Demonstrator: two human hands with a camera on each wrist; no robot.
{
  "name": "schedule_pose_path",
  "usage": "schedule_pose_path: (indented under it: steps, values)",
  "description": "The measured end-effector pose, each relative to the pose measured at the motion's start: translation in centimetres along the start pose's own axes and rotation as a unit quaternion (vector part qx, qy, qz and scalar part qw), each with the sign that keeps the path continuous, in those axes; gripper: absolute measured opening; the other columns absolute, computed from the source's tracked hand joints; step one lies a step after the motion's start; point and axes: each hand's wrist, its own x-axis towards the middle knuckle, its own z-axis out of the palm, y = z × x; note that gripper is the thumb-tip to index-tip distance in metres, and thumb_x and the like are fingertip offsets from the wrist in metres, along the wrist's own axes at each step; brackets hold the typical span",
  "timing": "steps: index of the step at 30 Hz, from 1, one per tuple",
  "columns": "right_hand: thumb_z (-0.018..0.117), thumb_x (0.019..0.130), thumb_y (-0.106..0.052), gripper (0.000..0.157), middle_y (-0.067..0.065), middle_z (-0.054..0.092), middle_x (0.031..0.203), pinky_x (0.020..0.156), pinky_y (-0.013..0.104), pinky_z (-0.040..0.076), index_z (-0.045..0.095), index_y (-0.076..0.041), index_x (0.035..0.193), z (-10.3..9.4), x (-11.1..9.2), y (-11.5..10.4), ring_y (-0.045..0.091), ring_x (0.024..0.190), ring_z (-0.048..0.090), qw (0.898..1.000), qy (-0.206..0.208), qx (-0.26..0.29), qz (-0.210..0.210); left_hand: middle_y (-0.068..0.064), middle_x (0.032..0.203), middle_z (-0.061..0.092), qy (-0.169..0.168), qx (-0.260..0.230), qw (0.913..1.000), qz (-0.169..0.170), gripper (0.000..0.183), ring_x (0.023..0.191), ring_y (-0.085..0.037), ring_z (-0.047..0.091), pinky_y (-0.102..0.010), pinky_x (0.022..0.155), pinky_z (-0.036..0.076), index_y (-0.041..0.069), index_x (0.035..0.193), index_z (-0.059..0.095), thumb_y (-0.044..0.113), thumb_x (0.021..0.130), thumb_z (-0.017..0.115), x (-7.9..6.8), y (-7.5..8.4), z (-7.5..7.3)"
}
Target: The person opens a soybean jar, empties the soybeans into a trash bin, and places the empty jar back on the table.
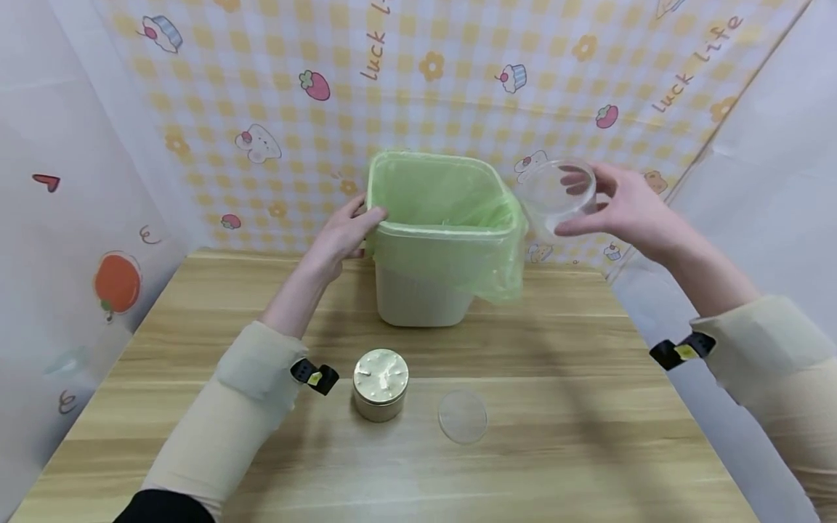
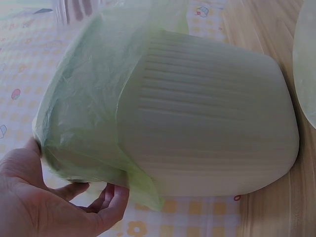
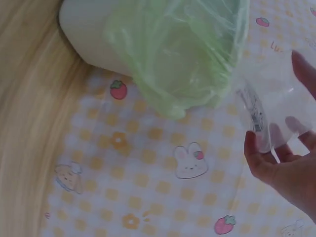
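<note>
A white ribbed trash bin [image 1: 421, 290] stands at the back of the table, lined with a thin green bag [image 1: 451, 254] folded over its rim. My left hand [image 1: 346, 231] grips the rim at its left side, thumb on top and fingers beneath the edge. In the left wrist view the same hand [image 2: 64, 197] holds the bag's edge against the bin. Right of the bin, my right hand [image 1: 621, 207] holds a clear plastic tub [image 1: 556, 196] tilted in the air beside the rim. The right wrist view shows fingers [image 3: 259, 160] curled round the tub [image 3: 266, 103].
A round gold tin [image 1: 381, 385] sits on the wooden table [image 1: 556, 450] in front of the bin. To its right lies a clear round lid [image 1: 463, 417]. A checked cloth [image 1: 431, 109] with printed pictures hangs behind, and white sheets [image 1: 771, 181] flank both sides.
</note>
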Motion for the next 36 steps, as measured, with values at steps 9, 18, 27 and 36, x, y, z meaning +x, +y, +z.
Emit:
schedule_pose_path:
  steps: [9,18,27,36]
  values:
    - [0.084,0.081,-0.001,0.083,0.002,0.060,0.143,0.083,0.021,0.058,0.047,-0.020,0.154,2.2,-3.3,3.2,0.006,0.124,0.061,0.995,-0.038,0.089,-0.039,-0.002,0.164,0.040,0.003,0.004,1.0000,-0.005,0.071,0.137,-0.024,0.043,-0.048,0.108,0.044,0.036,0.163,0.028,0.042,0.097,0.056,0.2,0.1,-0.1]
    - [0.078,0.079,0.013,0.084,0.004,0.059,0.143,0.087,0.028,0.061,0.042,-0.006,0.153,4.7,-6.1,5.9,0.008,0.122,0.066,0.976,-0.108,0.182,-0.043,-0.001,0.164,0.039,0.004,0.009,0.9999,-0.006,0.070,0.138,-0.024,0.042,-0.050,0.109,0.043,0.037,0.162,0.029,0.043,0.097,0.056,0.4,0.3,-0.2]
    - [0.079,0.076,0.015,0.085,0.003,0.058,0.145,0.090,0.034,0.061,0.040,0.001,0.150,8.6,-8.5,9.9,0.012,0.125,0.065,0.961,-0.155,0.223,-0.051,0.000,0.164,0.039,0.008,0.011,0.9999,-0.006,0.071,0.136,-0.022,0.044,-0.040,0.097,0.045,0.038,0.162,0.029,0.043,0.097,0.056,0.5,0.2,-0.2]
    - [0.089,0.072,0.001,0.089,0.022,0.055,0.149,0.105,0.017,0.047,0.046,-0.008,0.149,12.8,-9.7,13.4,0.007,0.135,0.056,0.965,-0.185,0.175,-0.063,0.001,0.165,0.037,0.008,0.010,0.9997,-0.018,0.075,0.137,-0.022,0.043,-0.049,0.111,0.044,0.038,0.163,0.025,0.043,0.095,0.056,0.7,0.1,-0.1]
